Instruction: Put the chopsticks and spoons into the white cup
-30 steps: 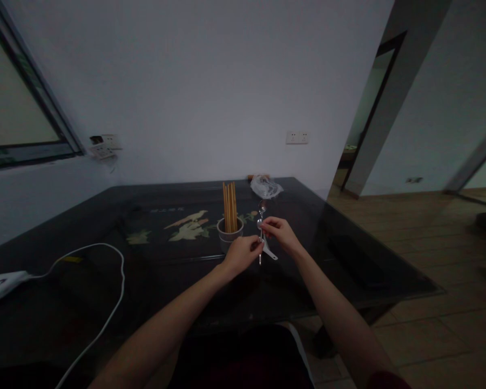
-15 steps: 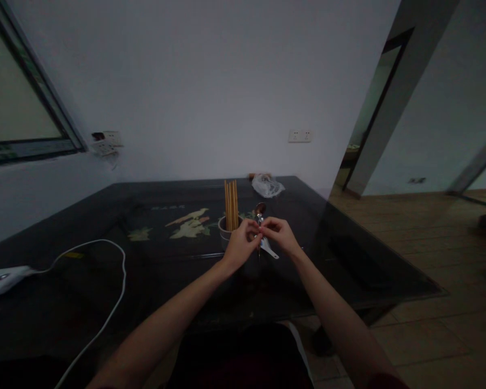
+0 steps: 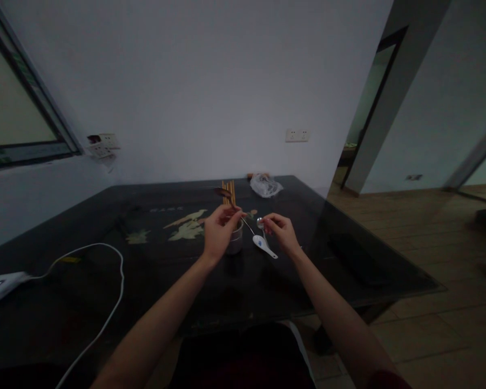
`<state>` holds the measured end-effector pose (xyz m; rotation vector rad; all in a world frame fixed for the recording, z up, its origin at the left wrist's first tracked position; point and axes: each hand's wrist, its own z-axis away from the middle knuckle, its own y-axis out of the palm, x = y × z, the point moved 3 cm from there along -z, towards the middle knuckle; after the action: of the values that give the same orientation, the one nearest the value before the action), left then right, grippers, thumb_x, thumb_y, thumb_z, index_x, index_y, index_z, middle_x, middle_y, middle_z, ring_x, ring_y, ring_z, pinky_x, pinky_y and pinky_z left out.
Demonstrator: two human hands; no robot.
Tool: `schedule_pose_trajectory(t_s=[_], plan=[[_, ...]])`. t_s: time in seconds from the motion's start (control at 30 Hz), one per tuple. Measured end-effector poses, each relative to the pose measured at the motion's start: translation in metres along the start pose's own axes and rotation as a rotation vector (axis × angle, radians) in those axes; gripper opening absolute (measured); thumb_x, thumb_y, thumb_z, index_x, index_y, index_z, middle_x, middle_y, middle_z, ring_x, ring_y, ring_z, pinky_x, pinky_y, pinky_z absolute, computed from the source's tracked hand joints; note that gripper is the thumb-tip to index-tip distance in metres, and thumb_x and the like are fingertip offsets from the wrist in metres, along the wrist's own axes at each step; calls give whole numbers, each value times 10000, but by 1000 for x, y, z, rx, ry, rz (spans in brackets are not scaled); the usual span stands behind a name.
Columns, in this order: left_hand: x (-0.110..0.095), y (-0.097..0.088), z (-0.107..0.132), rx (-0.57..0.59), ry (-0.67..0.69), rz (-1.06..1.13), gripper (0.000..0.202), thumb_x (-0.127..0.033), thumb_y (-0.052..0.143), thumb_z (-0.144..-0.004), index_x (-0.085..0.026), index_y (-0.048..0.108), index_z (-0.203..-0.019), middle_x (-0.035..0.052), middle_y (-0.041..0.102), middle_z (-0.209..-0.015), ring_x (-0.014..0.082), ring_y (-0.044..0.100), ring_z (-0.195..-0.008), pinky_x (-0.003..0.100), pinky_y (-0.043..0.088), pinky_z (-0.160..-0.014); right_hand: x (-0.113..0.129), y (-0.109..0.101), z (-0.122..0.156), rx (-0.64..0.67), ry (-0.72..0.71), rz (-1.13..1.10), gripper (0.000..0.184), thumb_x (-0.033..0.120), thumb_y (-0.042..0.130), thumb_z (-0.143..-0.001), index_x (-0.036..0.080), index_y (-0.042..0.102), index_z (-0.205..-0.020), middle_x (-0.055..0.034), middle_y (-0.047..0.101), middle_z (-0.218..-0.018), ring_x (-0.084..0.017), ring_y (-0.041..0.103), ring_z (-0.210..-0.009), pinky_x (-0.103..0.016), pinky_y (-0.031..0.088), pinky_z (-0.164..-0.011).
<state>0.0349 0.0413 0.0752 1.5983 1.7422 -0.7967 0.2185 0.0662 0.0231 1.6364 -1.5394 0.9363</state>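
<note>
My left hand (image 3: 218, 231) is closed around a metal spoon (image 3: 228, 198); its bowl points up to the left and its handle slants down to the right, over a small cup (image 3: 235, 241) that holds several wooden chopsticks (image 3: 228, 192). My right hand (image 3: 281, 229) pinches another metal spoon (image 3: 260, 221) just right of the cup. A white ceramic spoon (image 3: 264, 246) lies on the dark table (image 3: 154, 270) below my right hand.
A crumpled plastic bag (image 3: 266, 185) lies at the table's far edge. A white cable (image 3: 105, 292) runs to a white device (image 3: 2, 283) at the left. Wall sockets (image 3: 296, 135) sit behind. A doorway (image 3: 368, 108) and wooden floor (image 3: 421, 232) are to the right.
The two spoons were held together between both hands in front of the cup. Now my left hand has moved left over the cup with one spoon; my right hand keeps the other.
</note>
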Motion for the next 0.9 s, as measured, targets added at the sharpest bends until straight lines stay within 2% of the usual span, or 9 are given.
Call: schedule_pose_trajectory(t_s=[0.13,0.23,0.3,0.5,0.73,0.9], plan=[[-6,-27,-20,-125,30,-13,255,-393,602,-802,-149,602,-875,56,705,-796,173,682,-771,290,528,-740,-1,4,2,17,32,55,306,472,610,-772,172,667,-751,6,527,-556,-115,450,-515,-238,331,-480],[7,-44,-35,-171,9,-36,275,-414,596,-794,-145,599,-847,54,701,-776,175,680,-767,279,523,-718,-1,7,3,31,44,101,320,483,603,-772,170,663,-747,12,512,-542,-112,442,-500,-237,326,-470],[21,-50,-42,-157,-23,-48,276,-414,615,-771,-141,609,-812,51,697,-754,170,673,-750,262,516,-692,-3,8,3,30,44,128,316,480,605,-771,170,659,-760,16,512,-544,-112,444,-497,-237,335,-476],[56,-50,-49,-121,-144,-96,231,-365,666,-696,-140,636,-739,24,665,-692,147,629,-651,248,498,-633,-15,10,2,38,34,167,279,442,617,-771,169,636,-821,12,544,-607,-119,489,-538,-237,372,-515],[73,-46,-48,-58,-168,-126,230,-293,719,-617,-150,614,-764,14,658,-670,147,629,-651,240,475,-615,-20,13,3,69,27,205,281,445,608,-778,171,633,-832,8,547,-627,-124,500,-546,-240,384,-518],[85,-49,-48,-18,-209,-172,209,-308,716,-605,-146,617,-692,18,644,-660,134,606,-631,233,448,-604,-21,12,3,71,27,205,269,442,612,-777,178,636,-823,1,557,-648,-130,508,-560,-244,390,-527]])
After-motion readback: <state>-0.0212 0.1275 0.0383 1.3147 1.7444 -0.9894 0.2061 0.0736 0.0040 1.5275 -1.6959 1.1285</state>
